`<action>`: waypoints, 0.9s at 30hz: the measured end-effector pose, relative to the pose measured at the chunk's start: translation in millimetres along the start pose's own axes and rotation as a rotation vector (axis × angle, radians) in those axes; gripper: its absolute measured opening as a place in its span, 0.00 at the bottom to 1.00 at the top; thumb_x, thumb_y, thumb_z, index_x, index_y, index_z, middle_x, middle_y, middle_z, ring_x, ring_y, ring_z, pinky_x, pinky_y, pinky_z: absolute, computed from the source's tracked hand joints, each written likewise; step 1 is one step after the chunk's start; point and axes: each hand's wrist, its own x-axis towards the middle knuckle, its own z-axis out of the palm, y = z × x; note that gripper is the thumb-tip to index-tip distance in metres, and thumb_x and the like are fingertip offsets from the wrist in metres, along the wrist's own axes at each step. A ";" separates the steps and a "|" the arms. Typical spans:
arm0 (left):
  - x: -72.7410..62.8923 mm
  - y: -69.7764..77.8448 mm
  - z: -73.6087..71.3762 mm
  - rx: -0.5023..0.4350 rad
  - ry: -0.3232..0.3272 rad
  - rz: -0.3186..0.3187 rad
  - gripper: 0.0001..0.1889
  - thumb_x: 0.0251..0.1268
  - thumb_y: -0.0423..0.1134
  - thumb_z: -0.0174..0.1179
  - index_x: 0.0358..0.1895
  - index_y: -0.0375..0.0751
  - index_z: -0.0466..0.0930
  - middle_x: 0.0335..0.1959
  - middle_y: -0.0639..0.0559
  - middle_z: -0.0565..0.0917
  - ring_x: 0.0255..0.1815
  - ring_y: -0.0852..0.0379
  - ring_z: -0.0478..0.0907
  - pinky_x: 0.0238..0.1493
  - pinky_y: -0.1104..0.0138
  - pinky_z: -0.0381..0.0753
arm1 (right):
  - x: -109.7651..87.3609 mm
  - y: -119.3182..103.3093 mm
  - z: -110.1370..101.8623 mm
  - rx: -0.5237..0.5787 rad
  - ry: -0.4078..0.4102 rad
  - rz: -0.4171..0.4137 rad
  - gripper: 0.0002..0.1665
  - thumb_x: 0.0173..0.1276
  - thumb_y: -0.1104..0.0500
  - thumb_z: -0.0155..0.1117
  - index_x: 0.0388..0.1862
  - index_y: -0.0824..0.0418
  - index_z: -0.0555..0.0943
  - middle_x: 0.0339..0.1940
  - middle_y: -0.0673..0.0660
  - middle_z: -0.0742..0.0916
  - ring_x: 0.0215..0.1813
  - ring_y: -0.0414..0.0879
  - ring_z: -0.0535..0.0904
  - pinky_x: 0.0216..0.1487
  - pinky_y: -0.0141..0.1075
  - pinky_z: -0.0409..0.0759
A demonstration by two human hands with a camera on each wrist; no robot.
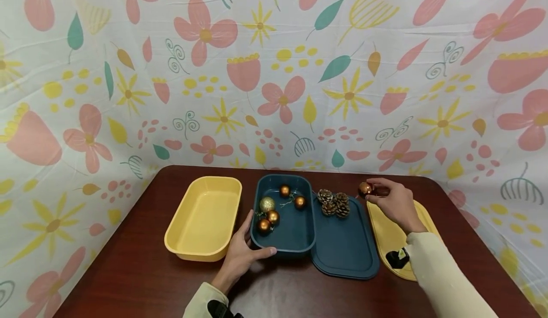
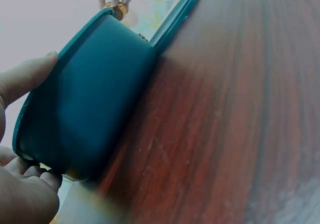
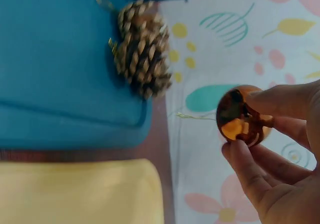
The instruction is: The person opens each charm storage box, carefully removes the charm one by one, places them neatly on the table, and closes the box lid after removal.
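My right hand (image 1: 396, 203) pinches a shiny copper Christmas bauble (image 1: 365, 189) between thumb and fingertips, raised over the far end of the yellow lid (image 1: 408, 242). A thin gold thread trails from the bauble in the right wrist view. My left hand (image 1: 243, 251) grips the near left corner of the dark blue box (image 1: 295, 232), thumb on the near rim and fingers along the left side. Inside the box lie several copper baubles (image 1: 300, 202) and one glittery gold bauble (image 1: 267, 204). Several pine cones (image 3: 144, 54) sit on the far end of the blue lid (image 1: 344, 246).
A yellow box (image 1: 205, 218) stands left of the blue box, with nothing in it. The brown wooden table (image 1: 141, 261) ends at a flower-patterned cloth (image 1: 274, 94) hanging behind and at both sides. The blue lid lies between the blue box and the yellow lid.
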 end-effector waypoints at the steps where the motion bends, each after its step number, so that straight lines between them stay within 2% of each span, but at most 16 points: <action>1: 0.1 -0.2 0.1 0.006 0.002 0.001 0.59 0.50 0.37 0.78 0.82 0.52 0.47 0.84 0.47 0.51 0.81 0.41 0.58 0.74 0.47 0.68 | 1.1 3.1 0.3 -0.007 0.014 -0.001 0.25 0.67 0.60 0.70 0.62 0.62 0.81 0.52 0.70 0.87 0.51 0.65 0.86 0.45 0.56 0.86; 8: 0.4 -0.9 0.3 -0.003 0.001 0.010 0.59 0.49 0.36 0.79 0.82 0.52 0.47 0.84 0.46 0.51 0.81 0.41 0.57 0.74 0.47 0.67 | 8.6 23.6 1.7 -0.054 0.058 0.028 0.25 0.66 0.62 0.69 0.62 0.66 0.80 0.54 0.74 0.86 0.53 0.69 0.84 0.48 0.60 0.82; 12: 0.1 -1.1 0.6 -0.008 0.001 0.007 0.59 0.49 0.37 0.79 0.82 0.53 0.48 0.84 0.46 0.51 0.81 0.41 0.57 0.74 0.47 0.68 | 12.4 35.4 3.9 -0.066 0.061 0.040 0.25 0.66 0.63 0.69 0.61 0.68 0.80 0.52 0.75 0.86 0.52 0.70 0.82 0.62 0.66 0.67; 15: 0.4 -1.5 -0.1 -0.007 0.004 0.005 0.59 0.49 0.37 0.79 0.82 0.53 0.48 0.84 0.47 0.51 0.81 0.41 0.57 0.74 0.47 0.68 | 14.7 44.4 8.4 -0.086 0.067 0.029 0.24 0.64 0.64 0.70 0.59 0.70 0.81 0.49 0.76 0.86 0.50 0.71 0.81 0.64 0.70 0.57; 21: 0.9 -1.3 -0.4 -0.004 0.002 0.004 0.60 0.49 0.37 0.79 0.82 0.51 0.47 0.84 0.47 0.51 0.80 0.41 0.59 0.74 0.47 0.67 | 14.7 56.4 17.8 -0.149 0.061 0.038 0.24 0.63 0.65 0.70 0.57 0.72 0.81 0.48 0.78 0.85 0.49 0.72 0.79 0.60 0.70 0.64; 27: -0.2 -1.5 0.2 0.007 0.006 0.007 0.59 0.49 0.37 0.79 0.82 0.53 0.48 0.84 0.47 0.51 0.81 0.41 0.58 0.74 0.47 0.67 | 11.0 66.2 22.7 -0.202 0.059 0.025 0.22 0.61 0.65 0.71 0.54 0.74 0.82 0.46 0.77 0.86 0.47 0.72 0.80 0.55 0.67 0.71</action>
